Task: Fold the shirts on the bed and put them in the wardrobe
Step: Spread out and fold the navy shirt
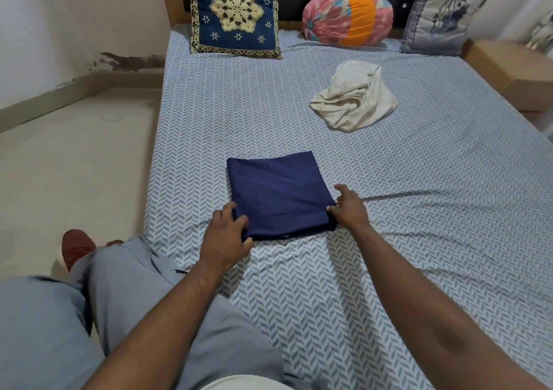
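Note:
A navy blue shirt (278, 192) lies folded into a flat square on the bed (419, 210), near its front left. My left hand (229, 234) grips the shirt's near left corner, thumb on top of the cloth. My right hand (348, 207) pinches the near right corner at the shirt's edge. A cream shirt (356, 96) lies crumpled and unfolded farther back on the right of the bed. No wardrobe is in view.
Against the headboard stand a blue embroidered cushion (236, 12), a pink and orange round bolster (347, 18) and a grey cushion (443, 12). A wooden bedside unit (514, 69) is at the right. Bare floor (74, 162) runs along the bed's left side; my grey-trousered legs are at the bottom left.

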